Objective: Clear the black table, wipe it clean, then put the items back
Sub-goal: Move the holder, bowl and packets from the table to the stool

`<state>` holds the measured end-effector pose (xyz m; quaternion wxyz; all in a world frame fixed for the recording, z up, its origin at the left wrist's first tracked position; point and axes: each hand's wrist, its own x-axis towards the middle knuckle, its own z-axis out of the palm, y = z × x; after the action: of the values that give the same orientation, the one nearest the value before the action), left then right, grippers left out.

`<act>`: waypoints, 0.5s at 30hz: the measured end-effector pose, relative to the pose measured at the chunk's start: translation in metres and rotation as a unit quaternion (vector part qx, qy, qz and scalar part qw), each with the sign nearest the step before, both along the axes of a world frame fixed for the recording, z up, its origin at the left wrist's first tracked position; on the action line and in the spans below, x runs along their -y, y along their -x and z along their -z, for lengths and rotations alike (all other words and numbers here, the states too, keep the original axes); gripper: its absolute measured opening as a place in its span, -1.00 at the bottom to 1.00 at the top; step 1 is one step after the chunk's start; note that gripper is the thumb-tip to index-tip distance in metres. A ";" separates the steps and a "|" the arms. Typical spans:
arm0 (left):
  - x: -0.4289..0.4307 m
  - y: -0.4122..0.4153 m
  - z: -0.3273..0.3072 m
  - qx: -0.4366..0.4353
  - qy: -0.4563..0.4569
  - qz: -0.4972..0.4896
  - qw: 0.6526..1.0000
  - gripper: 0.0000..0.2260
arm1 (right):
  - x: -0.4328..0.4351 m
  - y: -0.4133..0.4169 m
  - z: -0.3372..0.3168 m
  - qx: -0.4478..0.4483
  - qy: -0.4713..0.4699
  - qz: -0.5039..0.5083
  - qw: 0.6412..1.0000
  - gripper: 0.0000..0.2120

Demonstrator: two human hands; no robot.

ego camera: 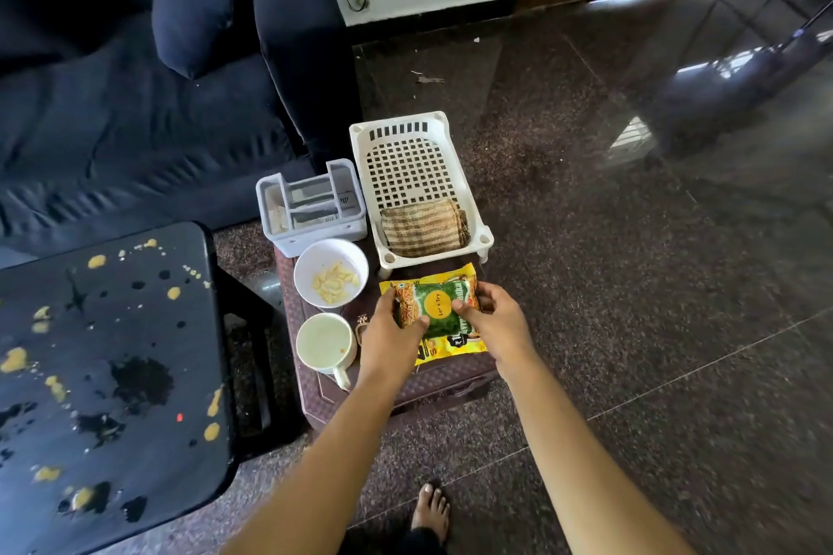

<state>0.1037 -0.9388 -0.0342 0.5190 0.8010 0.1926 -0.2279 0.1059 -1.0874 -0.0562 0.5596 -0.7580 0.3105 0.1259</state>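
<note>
A green snack packet (439,306) is held in the centre of the frame by 2 hands: the left hand (390,329) is curled round its left edge, the right hand (496,320) is closed on its right edge with the thumb on top. It lies on a yellow packet (453,347) on a low maroon stool (315,397). A mug (324,342), a bowl (306,259) of pale pieces and a grey organiser (311,212) are seen left of the packets. Above them, a folded cloth (423,230) lies in a white basket (360,158). The black table (112,351), spattered with yellow and wet patches, is seen at the lower left.
</note>
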 end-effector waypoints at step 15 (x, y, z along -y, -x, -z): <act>0.016 0.005 -0.019 0.032 -0.175 0.110 0.978 -0.32 | 0.012 -0.021 -0.011 -0.038 0.159 -0.176 0.971 -0.30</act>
<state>0.0986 -0.9552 -0.0148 0.3486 0.9025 0.1235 -0.2205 0.1268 -1.0994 -0.0448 0.3891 -0.8746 0.2094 0.1998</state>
